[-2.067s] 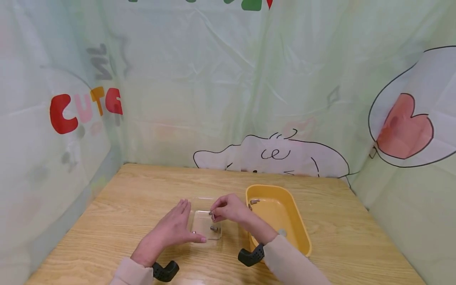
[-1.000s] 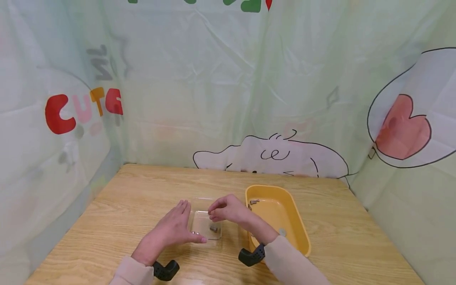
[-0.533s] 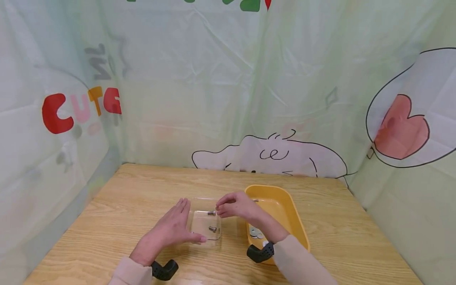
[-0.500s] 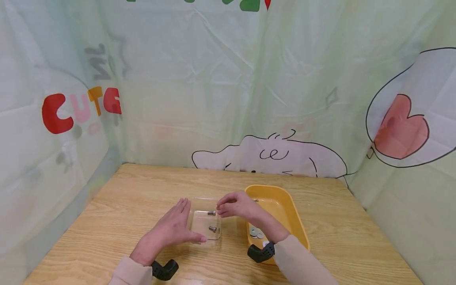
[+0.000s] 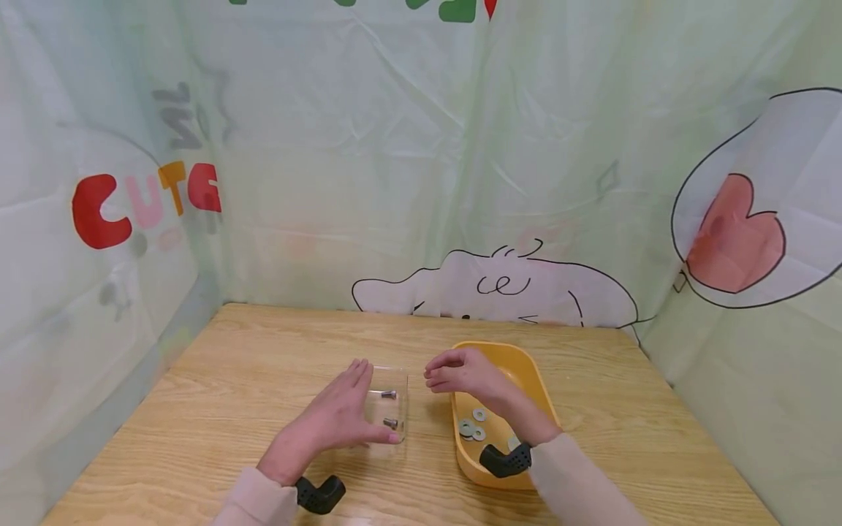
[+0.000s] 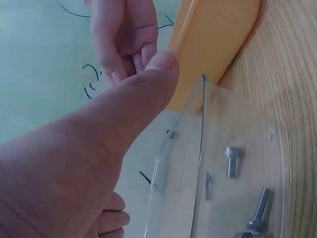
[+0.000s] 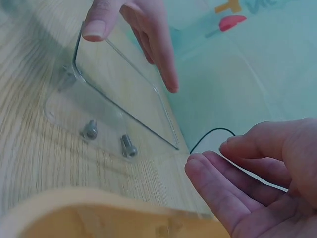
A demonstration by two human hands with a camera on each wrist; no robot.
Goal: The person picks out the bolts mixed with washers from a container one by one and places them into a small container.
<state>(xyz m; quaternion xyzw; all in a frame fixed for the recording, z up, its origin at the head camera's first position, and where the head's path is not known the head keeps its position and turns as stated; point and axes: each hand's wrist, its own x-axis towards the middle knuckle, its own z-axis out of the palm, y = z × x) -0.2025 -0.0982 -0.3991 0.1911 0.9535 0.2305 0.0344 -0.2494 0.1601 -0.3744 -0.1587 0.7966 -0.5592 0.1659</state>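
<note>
A clear plastic box (image 5: 403,409) stands on the table, with socket-head bolts inside it, two of them in plain sight in the head view: a far bolt (image 5: 389,394) and a near bolt (image 5: 391,423). My left hand (image 5: 338,413) lies across the box's left side, fingers straight and thumb apart, hiding part of it. In the right wrist view, the left thumb (image 7: 95,27) is right at the box rim. Over the left rim of the yellow bin (image 5: 460,464) is my right hand (image 5: 467,376), fingers relaxed and nothing between them. Several flat washers (image 5: 468,429) lie in the bin.
The wooden table (image 5: 263,365) is backed by a printed curtain (image 5: 329,183). A strip of tabletop separates the clear box from the yellow bin. Each wrist wears a black device, the left one (image 5: 320,495) low in the head view.
My right hand let go of a bolt, which now lies in the clear box, and moved right to the yellow bin. My left hand shifted slightly right over the box.
</note>
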